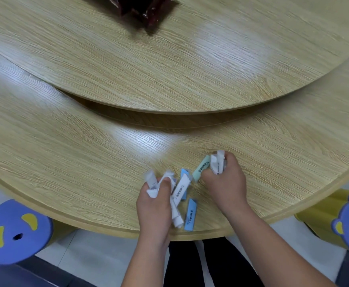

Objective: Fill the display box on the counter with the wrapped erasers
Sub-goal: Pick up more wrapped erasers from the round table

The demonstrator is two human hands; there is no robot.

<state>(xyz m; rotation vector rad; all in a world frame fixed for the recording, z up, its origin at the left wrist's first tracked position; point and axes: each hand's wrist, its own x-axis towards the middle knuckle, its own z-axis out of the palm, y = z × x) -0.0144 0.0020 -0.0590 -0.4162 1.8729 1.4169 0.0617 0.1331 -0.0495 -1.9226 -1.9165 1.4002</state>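
both hands low at the near rim of a round wooden table (70, 154). left hand (155, 206) clenched around a bunch of white wrapped erasers (151, 186), a few ends poking out past the fingers. right hand (225, 181) closed on more white erasers (217, 162), with a mint-green eraser (201, 167) pinched at the fingertips and angled down toward the table. between the hands, a white eraser (180, 189) lying across a blue one, possibly touching the left hand; too blurred to be sure. another blue eraser (190, 215) flat on the wood near the table edge. raised turntable (169, 65) beyond, dark red plastic bag (142, 11) on its far part. purple bear-faced stools (14, 230) at both lower corners.
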